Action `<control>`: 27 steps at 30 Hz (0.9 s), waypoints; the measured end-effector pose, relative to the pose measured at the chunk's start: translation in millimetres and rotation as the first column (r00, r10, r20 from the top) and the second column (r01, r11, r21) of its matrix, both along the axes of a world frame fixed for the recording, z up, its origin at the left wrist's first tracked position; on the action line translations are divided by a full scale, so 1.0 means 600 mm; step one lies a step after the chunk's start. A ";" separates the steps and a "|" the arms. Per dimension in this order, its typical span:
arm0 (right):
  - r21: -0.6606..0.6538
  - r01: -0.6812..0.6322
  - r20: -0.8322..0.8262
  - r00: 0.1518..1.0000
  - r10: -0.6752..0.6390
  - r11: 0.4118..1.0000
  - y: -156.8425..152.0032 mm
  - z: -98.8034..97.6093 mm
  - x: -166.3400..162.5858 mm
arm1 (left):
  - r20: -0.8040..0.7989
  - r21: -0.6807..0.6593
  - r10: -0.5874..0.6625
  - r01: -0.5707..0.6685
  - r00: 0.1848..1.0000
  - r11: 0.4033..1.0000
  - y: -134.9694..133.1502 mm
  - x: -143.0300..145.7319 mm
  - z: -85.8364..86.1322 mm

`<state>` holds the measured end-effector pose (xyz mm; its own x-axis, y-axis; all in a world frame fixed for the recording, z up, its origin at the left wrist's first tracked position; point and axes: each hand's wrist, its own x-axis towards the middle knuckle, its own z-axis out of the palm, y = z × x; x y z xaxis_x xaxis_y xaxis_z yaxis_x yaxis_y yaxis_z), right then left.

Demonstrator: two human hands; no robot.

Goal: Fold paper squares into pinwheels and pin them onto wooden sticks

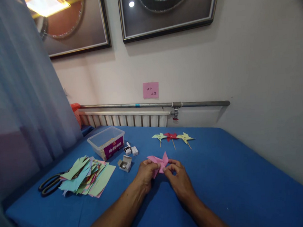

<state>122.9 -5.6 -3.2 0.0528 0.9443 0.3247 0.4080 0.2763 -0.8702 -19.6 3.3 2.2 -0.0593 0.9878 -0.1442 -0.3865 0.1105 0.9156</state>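
Observation:
A pink paper pinwheel (160, 162) is held between my two hands above the blue tablecloth. My left hand (146, 172) pinches its left side, thumb on the front near the centre. On the right, my right hand (178, 175) grips the lower right blade between thumb and fingers. No stick shows on this pinwheel. Beyond my hands lie three finished-looking pinwheels on sticks: a pale green pinwheel (159, 137), a red pinwheel (171, 136) and a yellow pinwheel (185, 138). An open small box (125, 163) with shiny bits inside stands left of my left hand.
A clear plastic tub (96, 145) holding thin sticks stands at the back left, beside small white boxes (134, 151). Cut coloured paper (85, 177) is heaped at the left, with black-handled scissors (50, 184) partly under it. A pipe (151, 105) and radiator run along the wall.

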 end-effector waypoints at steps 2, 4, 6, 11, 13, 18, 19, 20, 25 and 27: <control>0.007 -0.016 0.005 1.000 0.016 1.000 -0.002 0.002 0.001 | 0.012 0.007 -0.009 0.009 1.000 1.000 0.001 0.000 -0.002; 0.017 -0.027 0.013 1.000 0.027 0.999 -0.004 0.006 0.002 | 0.022 0.010 -0.017 0.016 1.000 1.000 0.001 0.001 -0.003; 0.031 -0.044 0.026 0.999 0.043 0.999 -0.006 0.010 0.004 | 0.022 0.006 -0.017 0.017 1.000 1.000 0.001 0.000 -0.003; 0.064 -0.086 0.084 0.993 0.081 0.994 -0.006 0.019 0.009 | 0.022 -0.004 -0.012 0.012 1.000 1.000 -0.005 0.000 0.009; 0.058 -0.101 0.099 0.991 0.095 0.993 -0.006 0.021 0.010 | 0.028 -0.005 -0.019 0.019 0.999 1.000 -0.008 0.002 0.015; 0.036 -0.122 0.124 0.985 0.117 0.992 -0.004 0.022 0.012 | -0.003 -0.022 -0.009 0.009 1.000 1.000 -0.013 0.004 0.022; 0.034 -0.123 0.122 0.985 0.118 0.992 -0.004 0.022 0.012 | -0.012 -0.020 -0.012 0.012 1.000 1.000 -0.013 0.004 0.021; 0.029 -0.125 0.119 0.986 0.121 0.992 -0.005 0.022 0.012 | -0.020 -0.017 -0.014 0.014 1.000 1.000 -0.012 0.004 0.020; -0.014 -0.091 -0.056 0.994 0.090 0.996 -0.002 0.022 0.011 | -0.052 -0.014 0.007 -0.007 0.999 1.000 -0.009 -0.001 0.016; -0.078 -0.110 -0.235 0.968 0.089 0.991 0.005 0.019 0.013 | -0.035 -0.005 -0.011 0.011 0.999 1.000 -0.007 -0.003 0.015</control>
<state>131.0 -2.9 8.2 0.0212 0.9733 0.2286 0.1676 0.2220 -0.9605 -21.2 -1.1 11.3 -0.0539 0.9877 -0.1470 -0.3527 0.1189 0.9282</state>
